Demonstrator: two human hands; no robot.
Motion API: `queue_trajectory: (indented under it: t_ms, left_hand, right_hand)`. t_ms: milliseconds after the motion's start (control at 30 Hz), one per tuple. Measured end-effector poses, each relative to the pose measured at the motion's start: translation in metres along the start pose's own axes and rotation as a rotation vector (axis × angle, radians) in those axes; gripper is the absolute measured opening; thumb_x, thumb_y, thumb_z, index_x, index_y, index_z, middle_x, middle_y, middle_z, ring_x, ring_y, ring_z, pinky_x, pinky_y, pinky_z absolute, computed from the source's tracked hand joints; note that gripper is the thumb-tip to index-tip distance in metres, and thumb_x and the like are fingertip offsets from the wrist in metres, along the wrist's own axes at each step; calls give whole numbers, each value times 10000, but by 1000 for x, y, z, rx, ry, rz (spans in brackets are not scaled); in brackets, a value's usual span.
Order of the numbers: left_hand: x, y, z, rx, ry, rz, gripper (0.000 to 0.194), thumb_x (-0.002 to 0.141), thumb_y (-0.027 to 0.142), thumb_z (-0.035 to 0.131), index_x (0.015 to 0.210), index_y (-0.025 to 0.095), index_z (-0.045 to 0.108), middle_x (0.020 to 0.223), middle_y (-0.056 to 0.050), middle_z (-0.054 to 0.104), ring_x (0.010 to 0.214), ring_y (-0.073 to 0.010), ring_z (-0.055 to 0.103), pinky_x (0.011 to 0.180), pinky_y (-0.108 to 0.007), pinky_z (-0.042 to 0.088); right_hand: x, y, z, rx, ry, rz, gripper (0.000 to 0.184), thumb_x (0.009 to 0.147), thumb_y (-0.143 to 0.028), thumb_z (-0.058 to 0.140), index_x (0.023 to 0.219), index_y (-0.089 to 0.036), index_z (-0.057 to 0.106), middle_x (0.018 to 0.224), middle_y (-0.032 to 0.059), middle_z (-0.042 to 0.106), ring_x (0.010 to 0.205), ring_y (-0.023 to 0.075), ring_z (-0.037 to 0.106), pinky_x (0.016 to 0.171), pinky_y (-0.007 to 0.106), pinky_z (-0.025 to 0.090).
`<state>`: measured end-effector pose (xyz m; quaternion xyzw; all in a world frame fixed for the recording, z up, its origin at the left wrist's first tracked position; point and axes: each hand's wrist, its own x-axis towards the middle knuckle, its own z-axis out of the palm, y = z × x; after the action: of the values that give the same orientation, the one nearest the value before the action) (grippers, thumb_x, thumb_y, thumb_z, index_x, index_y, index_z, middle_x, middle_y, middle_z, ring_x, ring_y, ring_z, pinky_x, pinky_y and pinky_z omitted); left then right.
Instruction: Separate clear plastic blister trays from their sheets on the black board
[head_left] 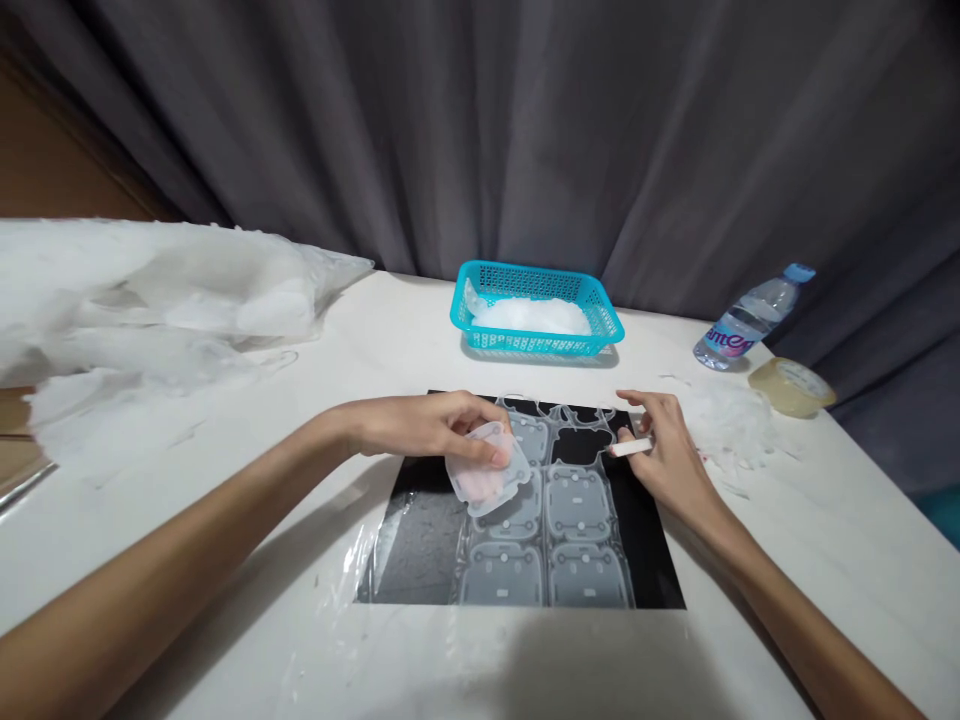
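My left hand (457, 430) is closed, pinching a translucent rounded-square plastic piece (480, 490) between thumb and fingers, held above the sheet. Under it lies a clear plastic sheet with several frosted shapes (577, 502) like the held piece, on a black mat (654, 560). A cut-out opening (579, 446) in the sheet's upper right shows the black beneath. My right hand (664, 450) grips a slim white pen-shaped tool (632, 448), its thin tip pointing left at the opening's edge. Whether the tip touches the sheet I cannot tell.
A turquoise basket (538, 346) with white translucent pieces stands at the back. Behind my right hand are a water bottle (750, 320), a tape roll (791, 388) and plastic scraps (731, 425). A large heap of clear plastic (150, 290) covers the left back. A grey curtain (450, 130) hangs behind.
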<state>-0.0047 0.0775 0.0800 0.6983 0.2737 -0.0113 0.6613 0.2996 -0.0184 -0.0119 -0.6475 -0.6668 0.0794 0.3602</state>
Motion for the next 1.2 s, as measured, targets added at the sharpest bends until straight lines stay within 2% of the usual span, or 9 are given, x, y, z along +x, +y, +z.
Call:
queue_trajectory:
  t_ms: [100, 267, 467, 600, 733, 900, 1033, 1133, 1200]
  left_hand:
    - [0, 1, 2, 27, 26, 27, 235, 834, 432, 801, 874, 202, 779, 813, -39, 749, 717, -196, 671, 671, -270, 539]
    - [-2, -1, -2, 178, 156, 89, 342, 893, 516, 718, 978, 189, 773, 752, -33, 726, 662, -188, 648, 586, -252, 470]
    - [22, 24, -41, 743, 1104, 327, 372, 1035, 473, 521, 1228, 197, 678, 1141, -97, 767, 1054, -269, 707, 909, -345, 512]
    - [41, 18, -50, 957, 983, 352, 407, 1027, 367, 528, 1368, 160, 602, 1486, -162, 608, 1408, -324, 537, 1196, -463, 356]
    - [27, -21, -13, 960, 936, 347, 523, 1022, 431, 566, 1457, 145, 517, 1556, -201, 516, 1474, -354, 440, 1235, -520, 290]
    - [-4, -57, 39, 768, 454, 263, 620, 977, 599, 610, 1483, 262, 490, 1547, -115, 531, 1418, -333, 475, 1177, -492, 385]
    - [-6, -64, 48, 771, 447, 232, 725, 943, 675, 607, 1508, 250, 444, 1559, -113, 503, 1427, -349, 443, 1188, -524, 360]
    - [-3, -67, 47, 797, 479, 241, 763, 914, 718, 611, 1485, 239, 445, 1493, -121, 528, 1354, -346, 495, 1137, -515, 414]
    - [-3, -69, 46, 794, 487, 255, 766, 897, 734, 619, 1458, 238, 456, 1465, -117, 531, 1338, -337, 504, 1118, -497, 438]
  right_hand:
    - [-7, -21, -1, -15, -62, -136, 315, 965, -249, 578, 1278, -221, 601, 1115, 100, 599, 907, 252, 585, 854, 444, 518]
    - [-25, -51, 2, -45, -400, -409, 177, 1047, -308, 555, 1198, -231, 607, 1066, 90, 655, 1016, 285, 603, 882, 452, 537]
    - [-28, -52, 8, -19, -471, -372, 227, 1036, -338, 595, 1231, -227, 557, 1128, 86, 610, 1070, 278, 614, 904, 435, 555]
    - [-25, -50, 4, 41, -522, -338, 249, 1028, -329, 619, 1256, -257, 547, 1166, 70, 602, 1106, 265, 614, 932, 414, 552]
    - [-21, -48, -7, 56, -578, -350, 263, 1036, -343, 610, 1282, -270, 555, 1186, 70, 603, 1135, 266, 593, 961, 417, 532]
    - [-12, -42, -19, 118, -553, -300, 175, 1072, -394, 532, 1061, -262, 648, 990, 41, 656, 983, 250, 574, 846, 395, 497]
    - [-9, -47, -14, 302, -327, -244, 494, 1125, -496, 237, 1080, -262, 669, 1104, 71, 672, 1087, 255, 574, 982, 444, 456]
    - [-6, -60, -7, 490, -397, -174, 669, 1074, -657, 148, 1163, -255, 675, 1048, 70, 677, 968, 230, 645, 906, 404, 509]
    - [0, -71, -1, 556, -490, -133, 584, 1083, -637, 260, 1118, -242, 689, 893, 33, 677, 810, 193, 663, 816, 355, 521]
